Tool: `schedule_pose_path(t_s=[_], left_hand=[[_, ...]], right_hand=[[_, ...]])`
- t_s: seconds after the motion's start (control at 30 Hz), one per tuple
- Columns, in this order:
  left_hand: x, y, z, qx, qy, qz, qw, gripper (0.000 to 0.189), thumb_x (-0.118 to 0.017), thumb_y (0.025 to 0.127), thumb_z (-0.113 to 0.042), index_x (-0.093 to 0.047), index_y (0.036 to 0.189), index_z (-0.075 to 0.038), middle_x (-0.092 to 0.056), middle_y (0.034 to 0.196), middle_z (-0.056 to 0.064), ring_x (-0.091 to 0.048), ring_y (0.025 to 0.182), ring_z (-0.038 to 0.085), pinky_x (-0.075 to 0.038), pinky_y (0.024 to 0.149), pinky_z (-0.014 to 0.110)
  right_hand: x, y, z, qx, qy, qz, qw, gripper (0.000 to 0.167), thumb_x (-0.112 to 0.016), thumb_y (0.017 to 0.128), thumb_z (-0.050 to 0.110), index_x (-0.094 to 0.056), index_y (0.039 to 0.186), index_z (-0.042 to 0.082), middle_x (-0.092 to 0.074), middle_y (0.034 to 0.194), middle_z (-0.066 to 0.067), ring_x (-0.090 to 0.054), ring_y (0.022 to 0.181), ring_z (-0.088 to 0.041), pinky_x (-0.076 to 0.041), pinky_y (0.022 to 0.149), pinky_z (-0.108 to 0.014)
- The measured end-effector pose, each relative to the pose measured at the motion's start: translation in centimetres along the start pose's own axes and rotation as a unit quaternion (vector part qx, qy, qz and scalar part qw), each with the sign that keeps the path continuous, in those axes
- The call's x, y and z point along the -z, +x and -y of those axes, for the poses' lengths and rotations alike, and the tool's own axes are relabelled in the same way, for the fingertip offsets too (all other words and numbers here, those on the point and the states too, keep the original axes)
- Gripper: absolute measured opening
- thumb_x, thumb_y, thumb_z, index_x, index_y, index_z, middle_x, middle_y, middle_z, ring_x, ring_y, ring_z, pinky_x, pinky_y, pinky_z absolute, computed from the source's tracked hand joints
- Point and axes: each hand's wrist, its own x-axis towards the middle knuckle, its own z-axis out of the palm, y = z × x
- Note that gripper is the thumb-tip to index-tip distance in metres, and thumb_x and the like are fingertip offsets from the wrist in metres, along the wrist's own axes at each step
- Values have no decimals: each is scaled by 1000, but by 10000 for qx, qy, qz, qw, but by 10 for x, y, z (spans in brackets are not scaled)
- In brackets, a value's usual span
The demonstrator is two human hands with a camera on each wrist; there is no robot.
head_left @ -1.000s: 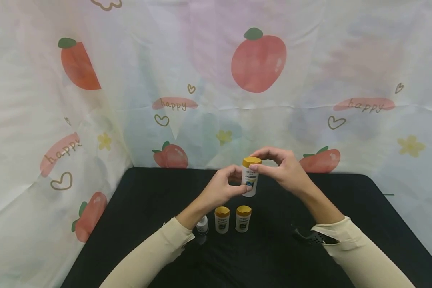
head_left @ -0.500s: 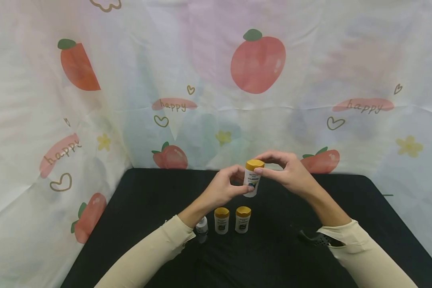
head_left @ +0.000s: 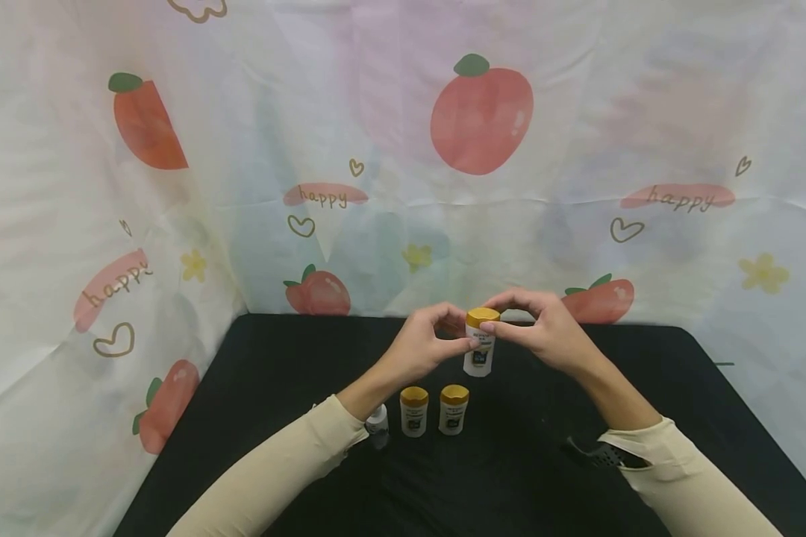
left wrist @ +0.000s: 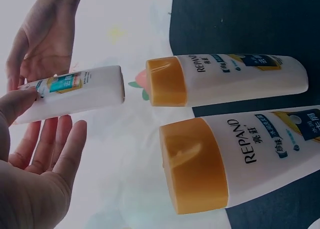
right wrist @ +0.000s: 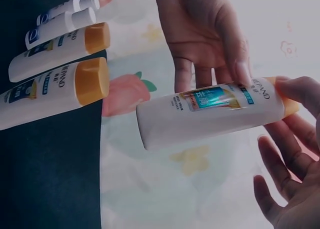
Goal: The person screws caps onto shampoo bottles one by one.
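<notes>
A white shampoo bottle [head_left: 480, 358] with a gold cap is held upright above the table, between both hands. My left hand [head_left: 425, 344] grips its upper body, thumb over the label and fingers behind. At the cap, my right hand [head_left: 544, 328] pinches with thumb and forefinger. In the right wrist view the bottle [right wrist: 210, 114] shows its label and whole base; its cap is partly hidden by the right fingers. Two matching shampoo bottles stand below on the table, one on the left [head_left: 413, 421] and one on the right [head_left: 453, 419].
Left of the standing bottles is a small white bottle [head_left: 377, 424], partly behind the left forearm; the right wrist view shows two small white bottles, one nearer [right wrist: 55, 29]. A black table [head_left: 295, 358] lies beneath. Fruit-patterned cloth [head_left: 389, 112] hangs behind and at the left.
The held bottle has moved slightly right and down, with the right hand following. The left thumb now sits higher on the bottle, nearer the cap. The standing bottles stay put.
</notes>
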Motion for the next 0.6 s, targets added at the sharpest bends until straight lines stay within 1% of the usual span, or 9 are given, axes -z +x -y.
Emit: schedule_pose_path(t_s=[0.1,0.27,0.33,0.5,0.6], left_hand=[[-2,1,1,-36,-13,51,10000,25,-77,93,-22,-68,113,-12,-69,105,1,-66,95,11,-55,83,28],[-4,3,4,-164,10,164,9997,24,-77,92,-20,-67,113,-11,-69,104,2,-66,95,11,-55,86,35],[-5,4,4,-193,55,203,9996,24,-78,92,-19,-67,112,-11,-69,103,1,-66,94,11,-55,86,34],[-7,5,6,-155,178,315,9992,24,-79,91,-21,-67,111,-12,-69,102,0,-65,93,9,-54,82,26],[-8,5,9,-104,200,429,9988,23,-78,91,-21,-67,110,-12,-68,103,0,-64,93,10,-54,80,25]], right_hand=[[0,-2,-2,-41,63,21,10000,22,-75,93,8,-73,111,19,-70,105,1,-63,103,-17,-50,92,-30],[0,-4,-4,-126,96,93,9998,22,-74,93,7,-73,113,17,-70,109,0,-63,107,-16,-49,95,-32],[1,-6,-5,-196,124,132,9996,22,-74,93,8,-73,113,17,-70,109,0,-64,106,-15,-51,93,-30],[3,-9,-6,-307,371,311,9984,24,-74,93,8,-71,116,12,-72,108,-6,-70,97,-19,-57,82,-31],[4,-11,-7,-366,468,446,9972,24,-74,93,7,-70,117,10,-72,107,-8,-71,95,-21,-58,81,-30]])
